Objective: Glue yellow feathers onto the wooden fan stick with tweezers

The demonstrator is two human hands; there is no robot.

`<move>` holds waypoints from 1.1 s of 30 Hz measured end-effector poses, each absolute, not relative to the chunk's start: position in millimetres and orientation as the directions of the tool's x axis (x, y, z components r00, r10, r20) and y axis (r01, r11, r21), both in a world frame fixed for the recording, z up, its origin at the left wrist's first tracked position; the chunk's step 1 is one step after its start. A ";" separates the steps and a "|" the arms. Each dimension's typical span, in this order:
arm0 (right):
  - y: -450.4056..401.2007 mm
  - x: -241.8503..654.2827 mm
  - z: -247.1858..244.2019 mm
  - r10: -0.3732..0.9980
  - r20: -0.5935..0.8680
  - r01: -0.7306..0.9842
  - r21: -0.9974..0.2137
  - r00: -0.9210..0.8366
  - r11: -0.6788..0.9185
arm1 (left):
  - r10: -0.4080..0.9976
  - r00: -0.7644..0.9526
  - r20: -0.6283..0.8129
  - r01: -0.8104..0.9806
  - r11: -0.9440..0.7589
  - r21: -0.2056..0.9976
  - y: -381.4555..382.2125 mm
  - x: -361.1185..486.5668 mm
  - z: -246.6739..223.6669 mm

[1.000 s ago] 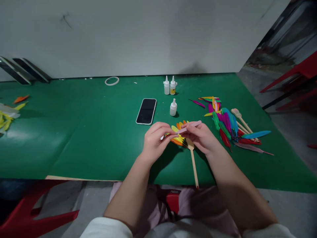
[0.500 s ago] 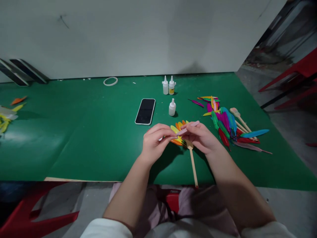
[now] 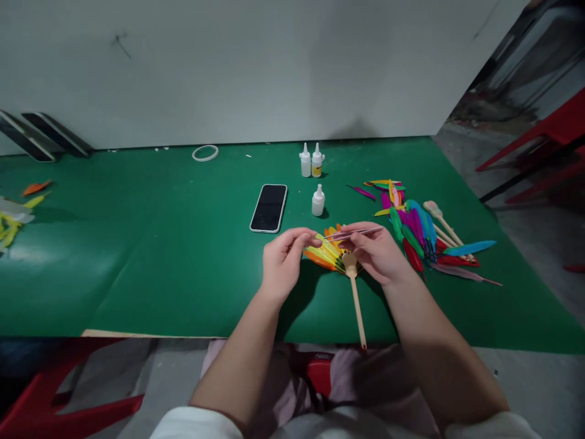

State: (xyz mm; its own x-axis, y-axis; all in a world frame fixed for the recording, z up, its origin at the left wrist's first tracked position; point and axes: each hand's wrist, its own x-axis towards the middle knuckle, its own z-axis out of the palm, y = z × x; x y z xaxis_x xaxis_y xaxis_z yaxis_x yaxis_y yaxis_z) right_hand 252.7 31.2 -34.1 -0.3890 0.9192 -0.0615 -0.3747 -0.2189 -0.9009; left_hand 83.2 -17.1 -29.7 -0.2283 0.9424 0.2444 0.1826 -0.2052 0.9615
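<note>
Between my two hands a thin pink feather (image 3: 365, 231) is held almost level, seen nearly edge-on. My left hand (image 3: 282, 262) is closed in a pinch at the feather's narrow left end. The fingers of my right hand (image 3: 379, 253) are closed round its wider part. Below them on the table lies a feather fan with yellow and orange feathers (image 3: 325, 255) spread from a wooden handle (image 3: 358, 308), which points toward me. My hands cover part of the fan's right side and top.
A green table (image 3: 183, 262) carries a phone (image 3: 269, 208), a small white squeeze bottle (image 3: 318, 201) and two more bottles (image 3: 311, 163) behind it. To the right lie a pile of coloured feathers (image 3: 415, 225) and wooden handles (image 3: 444, 221). A white ring (image 3: 205, 153) lies near the wall.
The pink feather has turned from showing its flat side to nearly edge-on. My left fingers have shifted slightly, uncovering more of the fan's yellow feathers and its handle top.
</note>
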 end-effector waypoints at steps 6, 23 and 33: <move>29.8 252.6 -35.1 0.931 0.017 -0.316 -0.943 -0.365 -0.107 | 0.978 -0.168 0.125 0.093 -0.110 0.989 -15.5 83.5 -27.5; 31.5 253.6 -37.6 0.964 0.101 -0.323 -0.946 -0.245 0.017 | 0.958 -0.148 0.244 0.254 -0.202 0.946 -17.2 82.0 -27.9; 29.0 252.2 -36.6 0.948 0.108 -0.259 -0.965 -0.300 0.028 | 0.986 -0.102 0.132 0.065 -0.126 0.990 -13.9 84.7 -31.5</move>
